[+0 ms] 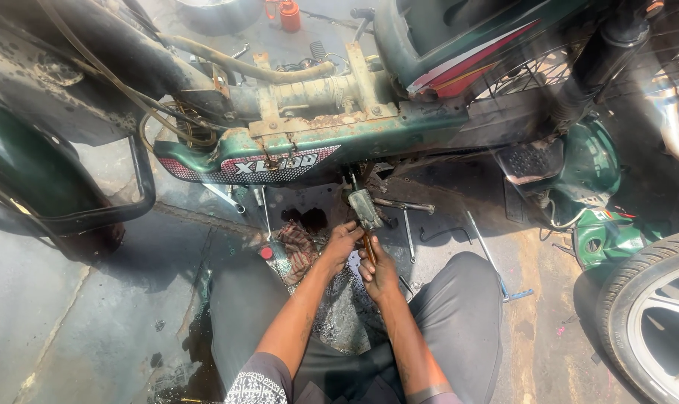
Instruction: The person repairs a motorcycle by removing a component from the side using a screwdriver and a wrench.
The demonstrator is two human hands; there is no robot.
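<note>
Grey-trousered knees (459, 307) frame both hands below the green moped frame (295, 153); right hand (378, 273) grips a brown-handled tool (369, 248); left hand (341, 241) curls beside it, its grasp unclear; tool tip hidden under a grimy metal part (365, 209).

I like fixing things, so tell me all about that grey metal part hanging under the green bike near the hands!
The grey metal part is a small blocky piece, dull and greasy, hanging tilted below the green frame on a thin rod. It sits above the oily ground. The left hand reaches up to its lower edge, and the right hand holds a slim brownish tool just beneath it. Finer detail is unclear.
</note>
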